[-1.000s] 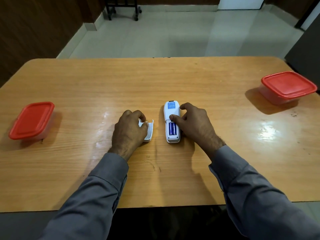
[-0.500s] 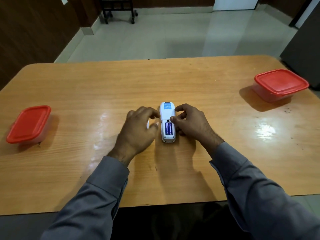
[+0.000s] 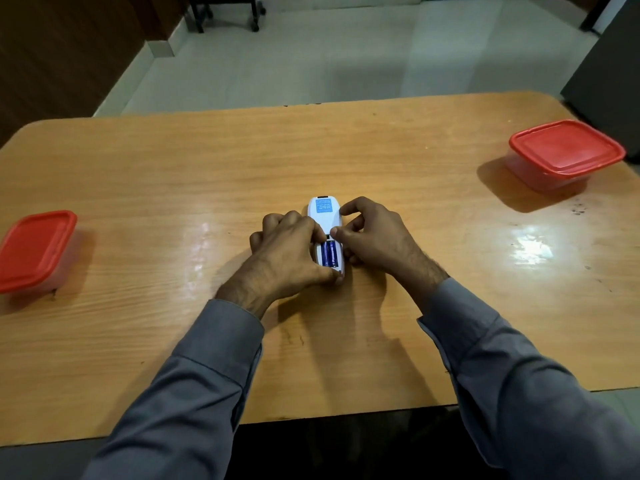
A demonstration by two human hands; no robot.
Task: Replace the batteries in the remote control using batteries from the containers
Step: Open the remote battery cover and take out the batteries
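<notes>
Mid-frame, both hands – left hand [image 3: 284, 252], right hand [image 3: 375, 239] – pinch the remote [image 3: 325, 216]; prying its batteries [image 3: 329, 253] carelessly could flick one away.

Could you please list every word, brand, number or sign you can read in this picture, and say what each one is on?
"Panasonic": white lettering along the right-hand blue battery in the open bay of the remote.
Blue sticker on the remote's back: lines of white print, too small and blurred to read.
The two red-lidded containers: no text visible.
</notes>
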